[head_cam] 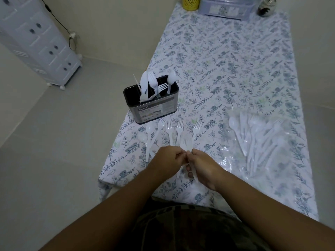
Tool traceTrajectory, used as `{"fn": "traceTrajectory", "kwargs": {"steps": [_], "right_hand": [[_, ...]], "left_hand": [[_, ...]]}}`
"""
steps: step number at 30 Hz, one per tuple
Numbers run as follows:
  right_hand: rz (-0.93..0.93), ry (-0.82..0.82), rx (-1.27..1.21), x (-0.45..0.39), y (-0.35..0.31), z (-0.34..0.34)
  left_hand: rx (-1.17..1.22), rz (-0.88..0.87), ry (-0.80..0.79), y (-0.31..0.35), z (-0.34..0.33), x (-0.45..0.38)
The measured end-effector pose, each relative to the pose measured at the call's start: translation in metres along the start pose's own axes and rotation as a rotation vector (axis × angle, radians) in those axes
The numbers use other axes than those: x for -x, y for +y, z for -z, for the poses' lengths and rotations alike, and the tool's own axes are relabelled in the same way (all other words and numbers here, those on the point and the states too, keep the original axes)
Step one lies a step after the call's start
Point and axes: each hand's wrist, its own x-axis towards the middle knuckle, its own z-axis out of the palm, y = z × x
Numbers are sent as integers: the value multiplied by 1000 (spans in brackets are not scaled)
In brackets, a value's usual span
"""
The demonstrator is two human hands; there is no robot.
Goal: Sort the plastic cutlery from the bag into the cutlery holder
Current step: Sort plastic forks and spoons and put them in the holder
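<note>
A black cutlery holder stands near the table's left edge, with white plastic spoons, forks and a knife upright in its compartments. Several loose white forks and a spoon lie on the cloth just in front of it. A clear plastic bag of white cutlery lies at the right. My left hand and right hand meet at the near edge. Both pinch a blurred white fork; its handle runs down through my right hand's curled fingers.
The table wears a floral cloth. At its far end stand a yellow pot, a clear plastic box and a dark jar. A white drawer cabinet stands on the floor at the left.
</note>
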Motion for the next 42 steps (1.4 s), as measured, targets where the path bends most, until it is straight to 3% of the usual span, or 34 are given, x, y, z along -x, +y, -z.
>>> {"fn": "traceTrajectory", "kwargs": {"steps": [2, 4, 6, 8, 15, 21, 26, 32, 42], "right_hand": [[-9, 29, -36, -1, 0, 5], [-27, 40, -77, -1, 1, 10], [-37, 30, -74, -1, 3, 13], [-36, 17, -73, -1, 5, 15], [-57, 0, -165, 0, 1, 21], [-89, -5, -163, -2, -1, 8], [-121, 5, -201, -2, -1, 9], [-112, 31, -205, -3, 3, 14], [-28, 50, -326, -5, 4, 13]], "left_hand": [[-17, -5, -3, 2, 1, -7], [-15, 74, 101, 2, 2, -13], [169, 244, 140, 3, 2, -19], [398, 370, 59, 12, 0, -23], [589, 366, 12, 12, 1, -26], [465, 231, 151, 6, -8, -26], [298, 97, 146, 1, -7, -28], [111, 171, 333, -12, -1, -34], [-60, 253, 227, -17, 7, -44]]}}
